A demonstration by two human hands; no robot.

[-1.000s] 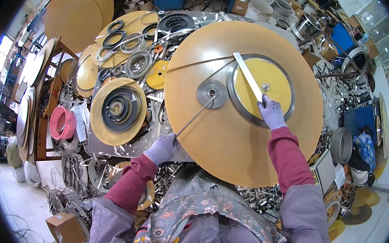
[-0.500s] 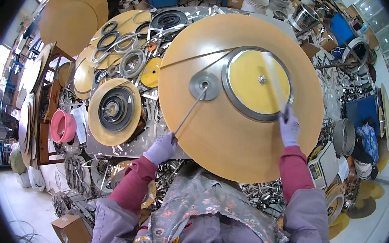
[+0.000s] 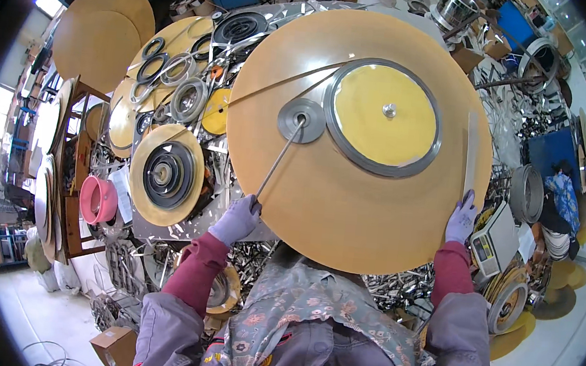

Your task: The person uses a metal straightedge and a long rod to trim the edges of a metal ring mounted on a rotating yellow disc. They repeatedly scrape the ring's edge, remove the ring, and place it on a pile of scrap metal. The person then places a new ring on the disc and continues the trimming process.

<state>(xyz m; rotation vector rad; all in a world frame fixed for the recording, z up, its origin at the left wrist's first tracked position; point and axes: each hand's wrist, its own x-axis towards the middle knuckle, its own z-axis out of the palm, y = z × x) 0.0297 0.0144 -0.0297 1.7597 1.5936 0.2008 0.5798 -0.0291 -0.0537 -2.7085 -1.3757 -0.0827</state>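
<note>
A large tan disc (image 3: pixel 345 222) lies in front of me. On it sits a grey metal strip coil (image 3: pixel 411 167) around a yellow round plate (image 3: pixel 381 128) with a small central knob (image 3: pixel 389 110). To its left is a small grey disc (image 3: pixel 289 118) with a hole, where the far end of a thin metal rod (image 3: pixel 277 162) rests. My left hand (image 3: pixel 237 220), in a pale purple glove, is closed on the rod's near end. My right hand (image 3: pixel 462 220), gloved alike, grips the lower end of a flat, pale straight strip (image 3: pixel 471 153) near the disc's right edge.
A smaller disc with a dark coil (image 3: pixel 168 172) lies to the left, below several loose rings (image 3: pixel 189 99). A pink bowl (image 3: pixel 98 199) stands farther left. Scales (image 3: pixel 493 242) sit right of my right hand. A narrow band (image 3: pixel 281 81) runs leftward from the large coil.
My right hand has moved right with the flat strip, from the yellow plate to the large disc's right side. My left hand keeps hold of the rod. The whole view has shifted slightly.
</note>
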